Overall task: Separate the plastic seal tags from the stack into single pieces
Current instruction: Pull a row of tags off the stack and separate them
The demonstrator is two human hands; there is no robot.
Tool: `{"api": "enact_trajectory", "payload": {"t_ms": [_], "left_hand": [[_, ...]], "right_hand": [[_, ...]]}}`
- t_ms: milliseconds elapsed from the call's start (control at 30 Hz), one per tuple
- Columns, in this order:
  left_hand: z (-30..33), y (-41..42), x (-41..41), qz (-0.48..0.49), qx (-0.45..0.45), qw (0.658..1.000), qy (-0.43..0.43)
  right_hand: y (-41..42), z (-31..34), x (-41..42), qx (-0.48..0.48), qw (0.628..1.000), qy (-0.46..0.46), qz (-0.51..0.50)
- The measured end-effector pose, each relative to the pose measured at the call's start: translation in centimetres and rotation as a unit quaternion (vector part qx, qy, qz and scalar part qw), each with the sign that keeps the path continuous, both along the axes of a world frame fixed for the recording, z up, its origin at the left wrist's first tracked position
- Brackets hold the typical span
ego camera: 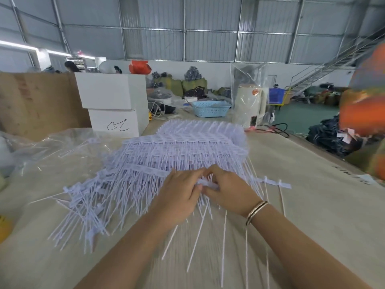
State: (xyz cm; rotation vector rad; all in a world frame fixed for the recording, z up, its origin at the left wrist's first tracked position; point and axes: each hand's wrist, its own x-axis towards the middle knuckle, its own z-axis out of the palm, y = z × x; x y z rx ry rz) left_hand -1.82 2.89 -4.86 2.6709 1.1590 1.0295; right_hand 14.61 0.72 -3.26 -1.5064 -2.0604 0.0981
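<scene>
Head view: both hands' fingers (199, 185) pinch tag strip (277, 183) at stack (187, 147) edge.

Head-worn camera looks forward and down, close over the table (312, 205).

Corrugated metal walls (208, 28), green floor (302, 115), metal staircase (325, 67)

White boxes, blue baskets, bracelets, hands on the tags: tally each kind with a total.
White boxes: 2
Blue baskets: 1
Bracelets: 1
Hands on the tags: 2 (left hand, right hand)
Total: 6
</scene>
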Motion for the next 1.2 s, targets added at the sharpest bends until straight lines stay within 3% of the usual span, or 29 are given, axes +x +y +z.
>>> {"api": "enact_trajectory", "payload": {"t_ms": [167, 300, 400, 467, 533, 733, 900, 1000, 1100, 1200], "left_hand": [[0.3, 0.9, 0.4, -0.009, 0.045, 0.999, 0.027], [2.8, 0.9, 1.5, 0.006, 0.079, 0.997, -0.021], [5.9, 0.2, 2.6, 0.014, 0.123, 0.992, -0.031], [7.5, -0.3, 2.8, 0.020, 0.156, 0.987, -0.033], [8.5, -0.7, 2.3, 0.038, 0.171, 0.984, -0.025], [6.5, -0.2, -0.4, 0.158, 0.050, 0.984, 0.063], [2.5, 0.4, -1.5, 0.150, -0.014, 0.986, 0.066], [1.7, 0.9, -2.4, 0.167, -0.020, 0.984, 0.056], [1.2, 0.6, -2.5, 0.164, -0.031, 0.984, 0.061], [0.9, -0.1, -1.5, 0.106, -0.029, 0.991, 0.074]], "right_hand": [[-1.0, 1.6, 2.7, -0.095, 0.995, 0.028, 0.003], [-1.9, 3.2, 5.0, -0.050, 0.998, 0.007, -0.041], [-2.3, 3.7, 5.3, 0.041, 0.992, 0.117, -0.035], [-2.3, 3.7, 4.7, 0.051, 0.978, 0.204, 0.003], [-2.0, 3.2, 3.5, 0.040, 0.973, 0.225, 0.040], [0.2, 1.0, 0.4, -0.021, 0.972, 0.207, 0.109], [0.4, 0.5, 1.2, -0.142, 0.961, 0.197, 0.133], [0.0, 1.0, 2.9, -0.207, 0.961, 0.147, 0.110], [-0.4, 0.8, 3.6, -0.250, 0.961, 0.071, 0.098], [-0.5, 0.5, 2.9, -0.260, 0.957, 0.069, 0.108]]}}
